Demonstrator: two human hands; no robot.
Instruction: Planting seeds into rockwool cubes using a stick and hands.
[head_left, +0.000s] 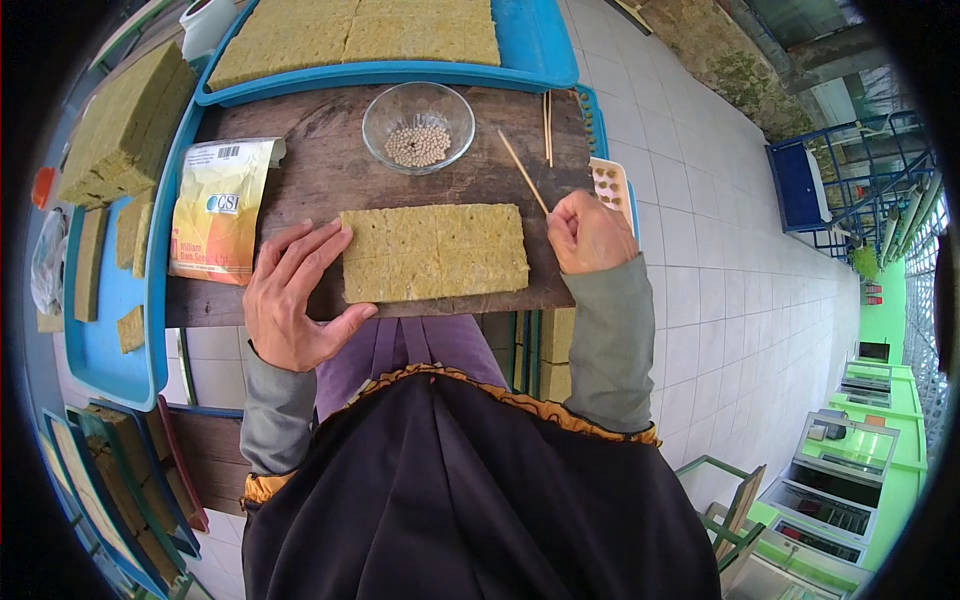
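A rectangular slab of rockwool (435, 255), scored into blocks with small holes in its top, lies flat on a dark wooden table. Spread around its left end, my left hand (300, 292) touches the edge with fingertips and thumb. My right hand (589, 236), just past the slab's right end, grips a thin wooden stick (523, 171) that points up and left, clear of the slab. Behind the slab stands a glass bowl (418, 127) holding round, pale seeds (420, 146). A yellow and orange seed packet (221, 210), bearing writing, lies left of my left hand.
A blue tray (390, 73) with larger rockwool sheets (360, 30) borders the table's far side. Another blue tray (112, 367) at left carries a thick rockwool stack (124, 127) and loose pieces. Two wooden sticks (548, 127) lie near the right edge, beside a pale tray of small plugs (609, 184).
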